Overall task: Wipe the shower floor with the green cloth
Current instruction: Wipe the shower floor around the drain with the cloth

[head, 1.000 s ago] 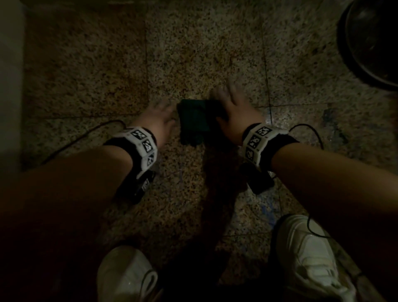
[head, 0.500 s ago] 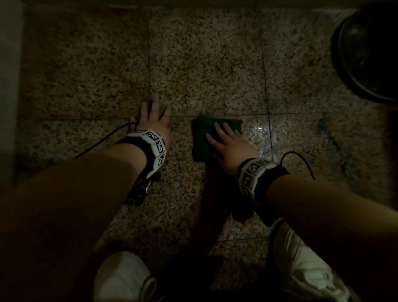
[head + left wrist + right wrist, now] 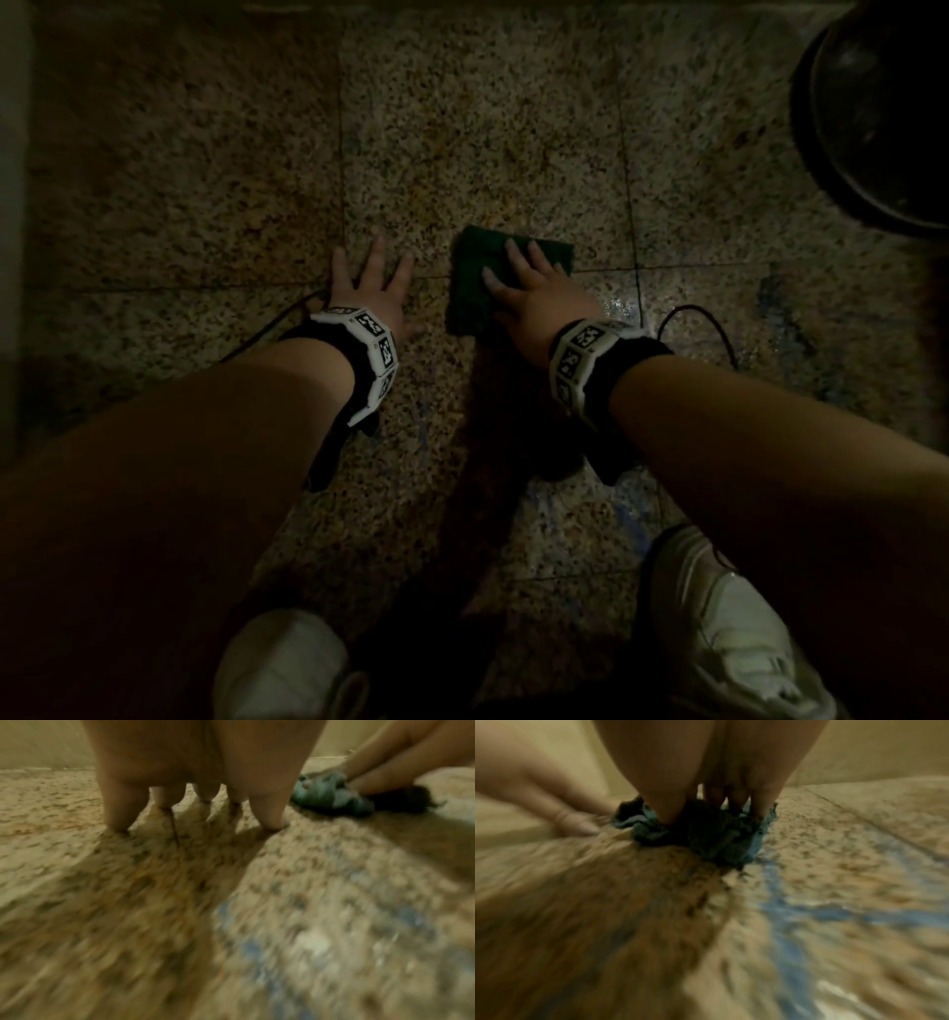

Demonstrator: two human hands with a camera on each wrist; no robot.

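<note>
Dark green cloth (image 3: 475, 288) folded, flat on speckled floor (image 3: 462, 128)

A dim bathroom or shower area in a home is suggested — the speckled stone floor (image 3: 477, 128) is laid in large square tiles w/ dark grout lines, and wet sheen is seen by the right wrist. A pale wall (image 3: 13, 205) is met at the floor's left edge, and plain beige walls are seen in both wrist views. A dark round basin (image 3: 883, 113) is stood on the tiles at top right — typical washroom gear. White sneakers (image 3: 719, 632) are planted on the floor. Lighting is low throughout.
</note>
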